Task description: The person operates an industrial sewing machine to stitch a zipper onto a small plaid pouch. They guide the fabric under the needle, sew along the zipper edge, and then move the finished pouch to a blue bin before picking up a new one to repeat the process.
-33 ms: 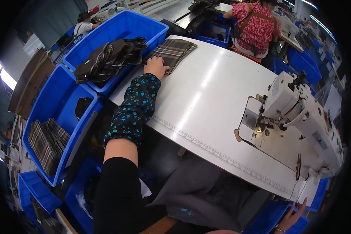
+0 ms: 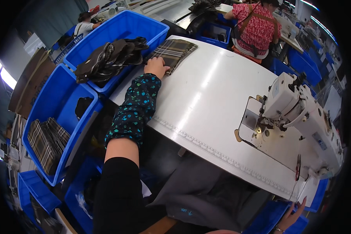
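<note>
My left hand (image 2: 156, 68), its arm in a dark sleeve cover with green and blue spots, reaches to the far left of the white sewing table (image 2: 206, 89). Its fingers are bent over the near edge of a brown plaid fabric piece (image 2: 174, 51), gripping it there; the fingertips are partly hidden. The fabric lies flat, apparently in more than one layer. At the lower right, my right hand (image 2: 289, 219) is beside the table's front corner, fingers stretched out and apart, with nothing visible in them. A white sewing machine (image 2: 296, 105) stands on the table's right side.
Dark plaid pieces (image 2: 109, 58) are heaped over a blue bin (image 2: 144, 25) at the left. Another blue bin (image 2: 58, 91) holds folded plaid pieces (image 2: 46, 142). Red-handled snips (image 2: 298, 167) lie near the machine. A person in a red patterned top (image 2: 257, 29) sits beyond the table.
</note>
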A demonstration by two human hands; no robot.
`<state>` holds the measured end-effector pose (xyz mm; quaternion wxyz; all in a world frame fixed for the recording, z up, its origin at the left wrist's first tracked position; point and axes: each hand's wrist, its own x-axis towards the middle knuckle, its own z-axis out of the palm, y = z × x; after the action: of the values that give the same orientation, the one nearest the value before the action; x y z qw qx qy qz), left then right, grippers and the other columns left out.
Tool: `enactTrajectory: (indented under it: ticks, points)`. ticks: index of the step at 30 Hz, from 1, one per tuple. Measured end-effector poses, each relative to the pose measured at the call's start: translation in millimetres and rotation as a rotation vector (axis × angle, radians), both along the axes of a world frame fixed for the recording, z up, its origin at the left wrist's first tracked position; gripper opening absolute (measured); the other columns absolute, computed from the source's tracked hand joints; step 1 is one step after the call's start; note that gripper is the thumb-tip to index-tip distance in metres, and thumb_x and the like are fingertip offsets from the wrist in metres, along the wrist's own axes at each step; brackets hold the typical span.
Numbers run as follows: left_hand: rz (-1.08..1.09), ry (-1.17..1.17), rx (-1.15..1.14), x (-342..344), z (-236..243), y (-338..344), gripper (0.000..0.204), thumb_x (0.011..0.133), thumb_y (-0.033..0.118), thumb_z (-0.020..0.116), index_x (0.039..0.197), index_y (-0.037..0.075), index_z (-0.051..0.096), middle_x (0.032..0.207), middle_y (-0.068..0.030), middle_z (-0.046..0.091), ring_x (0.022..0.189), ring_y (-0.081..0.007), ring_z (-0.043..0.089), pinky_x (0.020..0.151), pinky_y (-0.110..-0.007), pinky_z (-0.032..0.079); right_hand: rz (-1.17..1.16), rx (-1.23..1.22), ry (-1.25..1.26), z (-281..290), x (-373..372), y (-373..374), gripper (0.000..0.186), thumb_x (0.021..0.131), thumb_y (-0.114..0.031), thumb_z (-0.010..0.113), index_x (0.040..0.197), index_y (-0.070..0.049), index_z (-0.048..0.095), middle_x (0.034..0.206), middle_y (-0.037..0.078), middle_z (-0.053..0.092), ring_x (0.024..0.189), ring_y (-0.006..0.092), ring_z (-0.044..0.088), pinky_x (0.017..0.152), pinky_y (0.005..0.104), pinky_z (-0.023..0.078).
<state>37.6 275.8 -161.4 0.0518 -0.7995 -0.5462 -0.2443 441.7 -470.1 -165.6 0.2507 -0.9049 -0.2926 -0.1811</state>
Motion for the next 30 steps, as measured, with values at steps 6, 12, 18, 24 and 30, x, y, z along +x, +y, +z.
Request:
enactTrajectory:
  ticks: [6, 12, 18, 24, 30]
  points:
    - [-0.073, 0.096, -0.275, 8, 32, -23, 0.032, 0.096, 0.035, 0.069, 0.096, 0.003, 0.071, 0.102, -0.0179, 0.074, 0.100, -0.0377, 0.069, 0.086, -0.047, 0.053, 0.404, 0.015, -0.161, 2, -10, 60, 0.051, 0.100, -0.002, 0.057, 0.149, 0.005, 0.047, 0.153, 0.020, 0.052, 0.123, 0.0339, 0.059, 0.098, 0.0411, 0.051]
    - [-0.666, -0.352, -1.146, 74, 33, -174, 0.034, 0.107, 0.035, 0.058, 0.105, 0.002, 0.066, 0.088, -0.0023, 0.066, 0.074, -0.0089, 0.060, 0.067, -0.026, 0.052, 0.728, -0.044, -0.026, 9, -91, 170, 0.054, 0.092, -0.017, 0.072, 0.141, -0.002, 0.056, 0.149, 0.025, 0.054, 0.128, 0.0407, 0.057, 0.111, 0.0514, 0.043]
    - [-0.894, -0.664, -1.010, 58, 27, -236, 0.037, 0.104, 0.032, 0.065, 0.120, -0.001, 0.062, 0.105, -0.0084, 0.066, 0.091, -0.0148, 0.064, 0.080, -0.032, 0.055, 1.138, -0.097, 0.033, 22, -213, 319, 0.067, 0.087, -0.045, 0.076, 0.135, -0.001, 0.062, 0.148, 0.020, 0.056, 0.129, 0.0376, 0.057, 0.112, 0.0576, 0.038]
    - [-0.437, -0.383, 0.222, -63, 78, -145, 0.022, 0.094, 0.019, 0.072, 0.109, 0.003, 0.071, 0.107, -0.0165, 0.070, 0.102, -0.0356, 0.066, 0.091, -0.043, 0.052, 1.013, -0.203, -0.028, 1, -190, 317, 0.068, 0.087, -0.052, 0.072, 0.128, 0.002, 0.064, 0.143, 0.018, 0.061, 0.137, 0.0383, 0.053, 0.115, 0.0577, 0.035]
    - [0.462, -0.189, 0.295, -210, 138, -42, 0.040, 0.095, 0.044, 0.070, 0.102, 0.005, 0.076, 0.109, -0.0179, 0.073, 0.104, -0.0363, 0.069, 0.091, -0.046, 0.053, 0.864, -0.181, -0.002, -8, -159, 304, 0.052, 0.088, -0.037, 0.076, 0.122, 0.001, 0.064, 0.145, 0.019, 0.059, 0.138, 0.0392, 0.052, 0.116, 0.0562, 0.036]
